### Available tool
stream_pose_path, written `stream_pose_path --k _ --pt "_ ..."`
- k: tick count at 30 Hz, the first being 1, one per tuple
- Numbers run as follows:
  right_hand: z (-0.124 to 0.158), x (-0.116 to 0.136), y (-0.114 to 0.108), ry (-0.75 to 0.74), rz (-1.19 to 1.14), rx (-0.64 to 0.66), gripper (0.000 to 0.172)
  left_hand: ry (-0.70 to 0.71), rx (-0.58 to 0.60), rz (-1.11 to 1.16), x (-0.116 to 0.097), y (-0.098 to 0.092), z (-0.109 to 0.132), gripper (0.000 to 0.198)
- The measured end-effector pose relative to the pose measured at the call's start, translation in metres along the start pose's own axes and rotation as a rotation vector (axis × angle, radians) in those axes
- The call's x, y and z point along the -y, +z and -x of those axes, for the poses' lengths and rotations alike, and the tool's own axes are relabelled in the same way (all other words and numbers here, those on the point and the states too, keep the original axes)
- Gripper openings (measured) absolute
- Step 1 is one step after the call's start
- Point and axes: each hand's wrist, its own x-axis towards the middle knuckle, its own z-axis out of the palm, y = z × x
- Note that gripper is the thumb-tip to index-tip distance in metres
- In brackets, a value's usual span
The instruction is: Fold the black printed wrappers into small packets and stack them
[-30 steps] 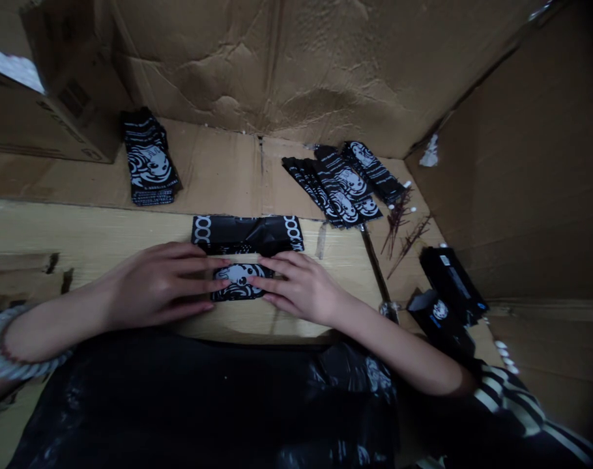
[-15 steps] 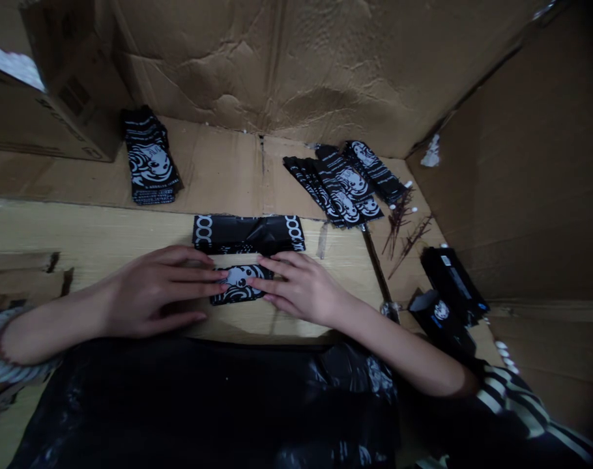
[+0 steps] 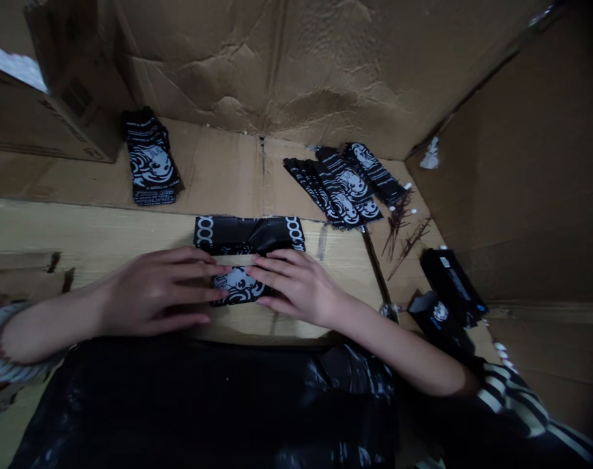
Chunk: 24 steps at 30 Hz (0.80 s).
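A black folded packet with a white cartoon face print point(image 3: 240, 284) lies flat on the pale tabletop, between my two hands. My left hand point(image 3: 154, 290) rests on its left end with fingers stretched out and spread. From the other side, my right hand point(image 3: 296, 283) lays its extended fingertips on the packet's right end. Just beyond it is a black stack edged with white ring prints point(image 3: 250, 231). My right fingers overlap the near edge of that stack, and part of the packet is hidden under my fingers.
Black printed packets point(image 3: 152, 159) are stacked at the back left, beside a cardboard box point(image 3: 76, 124). More packets point(image 3: 345, 189) lie fanned at the back right, near thin brown twigs point(image 3: 408, 228). Two black boxes point(image 3: 453, 286) lie on the right. Black plastic point(image 3: 218, 397) covers the near edge.
My fingers have shifted slightly on the packet; my left fingers have spread and my right fingertips have moved a little toward its far edge. The packet stays in about the same place.
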Motion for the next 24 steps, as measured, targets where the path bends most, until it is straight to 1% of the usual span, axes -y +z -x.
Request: stream_pose_path --k 2,3,5,7,9,12,14,17,18,19,20,21,22,24 --pt "-0.004 0.002 0.0 0.022 -0.009 0.036 0.051 -0.023 -0.055 -0.004 -0.004 -0.002 -0.01 0.028" --pt "-0.006 0.004 0.0 0.041 -0.013 0.065 0.054 -0.029 -0.056 -0.017 -0.006 -0.003 -0.016 0.025" --pt "-0.01 0.007 -0.002 0.089 -0.023 0.122 0.059 -0.053 -0.007 -0.049 -0.009 -0.004 -0.026 0.026" --pt "-0.014 0.011 -0.005 0.135 -0.038 0.169 0.061 -0.085 0.071 -0.06 -0.01 -0.004 -0.032 0.026" --pt "-0.018 0.014 -0.008 0.167 -0.052 0.204 0.06 -0.133 0.131 -0.046 -0.011 -0.001 -0.036 0.019" --pt "-0.02 0.016 -0.008 0.193 -0.067 0.222 0.057 -0.173 0.148 -0.02 -0.011 0.001 -0.035 0.011" --pt "-0.018 0.014 -0.008 0.191 -0.087 0.194 0.061 -0.161 0.109 -0.023 -0.011 -0.001 -0.031 0.016" --pt "-0.009 0.011 -0.015 0.194 -0.1 0.081 0.07 -0.192 0.057 -0.111 -0.008 -0.01 -0.02 0.037" --pt "-0.005 0.011 -0.018 0.209 -0.089 0.042 0.068 -0.217 0.073 -0.155 -0.007 -0.014 -0.016 0.042" --pt "-0.001 0.01 -0.022 0.23 -0.072 0.011 0.061 -0.242 0.111 -0.189 -0.007 -0.017 -0.012 0.043" --pt "0.002 0.009 -0.025 0.251 -0.055 -0.006 0.05 -0.267 0.163 -0.202 -0.006 -0.019 -0.009 0.041" --pt "0.005 0.009 -0.027 0.266 -0.042 -0.007 0.04 -0.29 0.217 -0.19 -0.007 -0.02 -0.007 0.037" --pt "0.007 0.009 -0.028 0.272 -0.033 0.003 0.034 -0.311 0.261 -0.153 -0.007 -0.02 -0.007 0.033" --pt "0.01 0.01 -0.026 0.269 -0.033 0.041 0.031 -0.356 0.284 -0.055 -0.01 -0.017 -0.009 0.027"
